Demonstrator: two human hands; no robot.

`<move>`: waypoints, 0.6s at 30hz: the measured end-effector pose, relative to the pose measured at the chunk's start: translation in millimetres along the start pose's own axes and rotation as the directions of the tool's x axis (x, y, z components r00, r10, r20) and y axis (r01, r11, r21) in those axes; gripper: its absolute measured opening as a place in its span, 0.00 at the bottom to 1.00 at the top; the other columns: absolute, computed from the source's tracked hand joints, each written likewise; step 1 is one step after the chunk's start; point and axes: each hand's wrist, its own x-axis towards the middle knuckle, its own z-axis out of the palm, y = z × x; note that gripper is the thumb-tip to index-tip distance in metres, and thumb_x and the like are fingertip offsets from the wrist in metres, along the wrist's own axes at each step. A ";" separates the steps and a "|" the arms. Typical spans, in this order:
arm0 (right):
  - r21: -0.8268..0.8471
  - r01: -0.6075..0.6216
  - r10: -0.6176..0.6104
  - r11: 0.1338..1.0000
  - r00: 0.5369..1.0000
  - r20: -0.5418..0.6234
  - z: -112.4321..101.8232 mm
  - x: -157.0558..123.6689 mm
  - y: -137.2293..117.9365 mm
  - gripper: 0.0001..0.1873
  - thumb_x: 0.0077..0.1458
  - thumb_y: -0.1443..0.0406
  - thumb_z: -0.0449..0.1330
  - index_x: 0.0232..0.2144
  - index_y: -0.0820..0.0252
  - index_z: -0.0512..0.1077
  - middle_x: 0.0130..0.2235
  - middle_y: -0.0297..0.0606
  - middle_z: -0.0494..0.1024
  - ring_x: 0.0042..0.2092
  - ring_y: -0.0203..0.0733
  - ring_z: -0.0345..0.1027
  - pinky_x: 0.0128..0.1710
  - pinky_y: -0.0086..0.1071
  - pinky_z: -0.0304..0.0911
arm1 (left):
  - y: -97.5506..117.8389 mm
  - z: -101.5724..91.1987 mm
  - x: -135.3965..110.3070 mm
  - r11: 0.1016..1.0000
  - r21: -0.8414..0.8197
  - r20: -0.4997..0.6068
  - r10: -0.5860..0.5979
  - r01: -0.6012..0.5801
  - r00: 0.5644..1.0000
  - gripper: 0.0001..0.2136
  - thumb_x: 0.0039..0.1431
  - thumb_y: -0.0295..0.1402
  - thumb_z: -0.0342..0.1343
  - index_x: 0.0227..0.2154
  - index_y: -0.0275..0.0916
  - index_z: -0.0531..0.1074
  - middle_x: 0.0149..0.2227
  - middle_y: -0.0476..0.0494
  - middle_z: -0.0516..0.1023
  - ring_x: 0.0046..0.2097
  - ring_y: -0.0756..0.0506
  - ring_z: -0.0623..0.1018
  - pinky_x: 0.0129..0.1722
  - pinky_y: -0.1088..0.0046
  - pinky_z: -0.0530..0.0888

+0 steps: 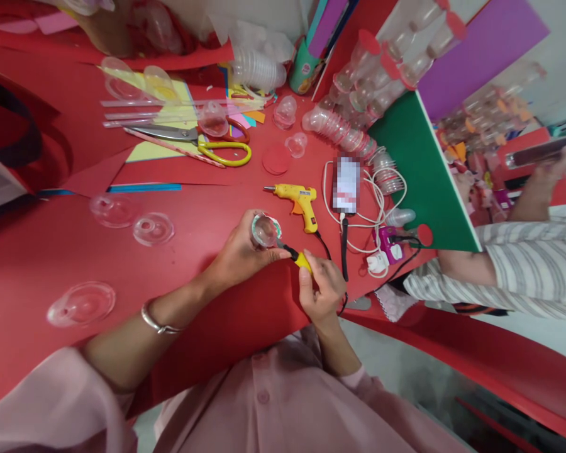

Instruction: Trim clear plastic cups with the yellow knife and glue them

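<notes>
Since the clear cup (pixel 259 240) mid-frame probably needs steadying, the left hand (pixel 236 255) curls its grip snugly round it, while the right hand (pixel 324 286) pinches a yellow-handled tool (pixel 304 262), tip at the rim. Glue gun (pixel 304 199)'s just above, handy I guess.

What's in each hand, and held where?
Left hand: small clear plastic cup, gripped around its side. Right hand: slim yellow-and-black tool, held by its yellow handle.

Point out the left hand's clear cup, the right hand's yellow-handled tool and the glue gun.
Clear cup (pixel 265 231): head view, inside its open mouth.
Yellow-handled tool (pixel 302 260): head view, yellow part of its handle.
Glue gun (pixel 304 200): head view, yellow body near the trigger.
</notes>
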 end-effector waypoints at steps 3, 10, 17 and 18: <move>0.016 0.008 -0.008 1.000 1.000 -0.008 -1.4 0.4 -0.2 0.24 0.67 0.67 0.60 0.63 0.56 0.74 0.45 0.46 0.84 0.44 0.47 0.77 0.44 0.41 0.73 | 1.5 0.4 -0.6 1.000 -0.005 0.012 0.015 -0.015 1.000 0.30 0.48 0.43 0.78 0.47 0.41 0.66 0.42 0.48 0.76 0.36 0.50 0.75 0.37 0.72 0.73; 0.004 0.006 -0.006 1.000 1.000 0.007 -1.8 2.4 -2.5 0.24 0.67 0.68 0.60 0.63 0.55 0.74 0.45 0.45 0.84 0.44 0.48 0.77 0.44 0.41 0.73 | 6.9 1.0 -3.1 1.000 -0.001 0.043 0.012 -0.012 0.999 0.31 0.48 0.43 0.77 0.48 0.41 0.65 0.41 0.49 0.75 0.36 0.49 0.76 0.37 0.72 0.74; -0.020 -0.008 0.008 1.000 1.000 0.013 -1.6 1.5 -2.7 0.23 0.67 0.67 0.60 0.63 0.55 0.74 0.44 0.44 0.84 0.44 0.46 0.77 0.44 0.40 0.72 | 4.4 -1.3 -2.3 0.993 0.110 0.010 0.040 -0.041 0.999 0.26 0.54 0.44 0.74 0.47 0.41 0.66 0.39 0.49 0.75 0.35 0.49 0.74 0.35 0.72 0.71; -0.019 -0.008 0.008 1.000 1.000 0.017 -1.4 1.3 -2.6 0.24 0.67 0.67 0.60 0.64 0.54 0.74 0.44 0.44 0.84 0.43 0.46 0.77 0.44 0.40 0.71 | 4.9 -1.5 -2.0 0.992 0.121 0.006 0.034 -0.034 0.999 0.26 0.54 0.44 0.74 0.46 0.41 0.66 0.38 0.49 0.75 0.35 0.49 0.74 0.34 0.72 0.71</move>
